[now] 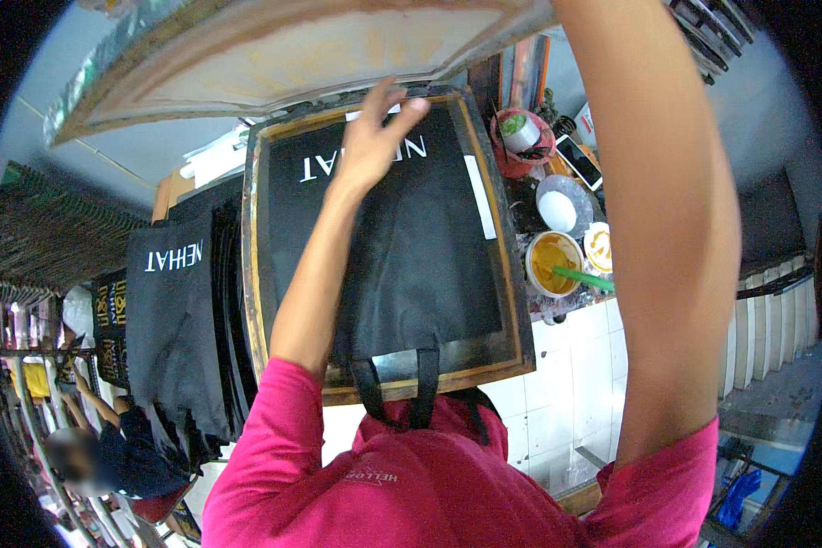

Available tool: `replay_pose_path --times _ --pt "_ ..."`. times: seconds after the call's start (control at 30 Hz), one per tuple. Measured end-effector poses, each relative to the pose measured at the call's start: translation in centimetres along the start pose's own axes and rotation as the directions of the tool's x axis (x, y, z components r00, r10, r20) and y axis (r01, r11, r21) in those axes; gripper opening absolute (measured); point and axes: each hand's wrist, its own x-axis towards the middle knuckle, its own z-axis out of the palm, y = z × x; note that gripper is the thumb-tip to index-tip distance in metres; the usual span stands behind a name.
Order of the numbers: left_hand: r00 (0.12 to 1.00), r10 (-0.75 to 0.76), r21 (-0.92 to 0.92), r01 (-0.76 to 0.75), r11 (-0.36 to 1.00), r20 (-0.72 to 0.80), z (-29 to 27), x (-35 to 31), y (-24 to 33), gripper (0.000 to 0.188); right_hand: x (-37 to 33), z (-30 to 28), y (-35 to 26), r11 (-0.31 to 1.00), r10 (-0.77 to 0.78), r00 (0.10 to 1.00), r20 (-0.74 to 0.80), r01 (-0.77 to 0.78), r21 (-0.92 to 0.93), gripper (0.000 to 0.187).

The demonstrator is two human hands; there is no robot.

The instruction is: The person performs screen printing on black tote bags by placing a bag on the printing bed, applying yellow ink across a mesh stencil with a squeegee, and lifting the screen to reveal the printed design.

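Note:
A black tote bag (411, 247) with white printed lettering lies flat on a wood-edged printing board (511, 329) in front of me. Its two handles (426, 374) hang over the near edge. Over the bag's far end is my left hand (374, 142), fingers apart and holding nothing; whether it presses on the cloth, I cannot tell. Tilted up above the board's far side is a screen-printing frame (310, 59) with a pale, stained mesh. My right forearm (662, 228) reaches up past that frame's right end, and the hand is beyond the picture's top edge.
Black printed bags (178, 320) hang in a stack at the left. To the right stand a tub of yellow ink (550, 260) with a green stick, a white-lidded pot (557, 210), a phone (579, 163) and a red basket (525, 146). Another person (142, 457) is at the lower left.

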Motion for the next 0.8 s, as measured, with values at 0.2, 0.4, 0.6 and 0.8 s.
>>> replay_pose_path --times 0.2,0.4,0.6,0.8 --pt "0.972 0.105 -0.467 -0.194 0.863 -0.209 -10.7 -17.2 8.3 0.051 -12.7 3.5 -4.9 0.990 0.131 0.985 0.116 -0.136 0.030 0.039" --pt "0.762 -0.630 -0.629 0.564 0.535 0.148 -10.4 -33.7 5.2 0.034 -28.0 9.6 -5.9 0.977 0.091 0.982 0.164 -0.120 0.175 0.031" --pt "0.543 -0.800 -0.879 0.474 0.043 0.254 -7.4 -36.9 1.1 0.028 -28.8 15.8 -2.8 0.949 0.112 0.960 0.257 -0.180 0.258 0.036" --pt "0.497 -0.832 -0.876 0.482 0.028 0.247 -7.7 -36.5 2.7 0.029 -21.5 21.5 2.2 0.967 0.035 0.984 0.173 -0.077 0.243 0.039"
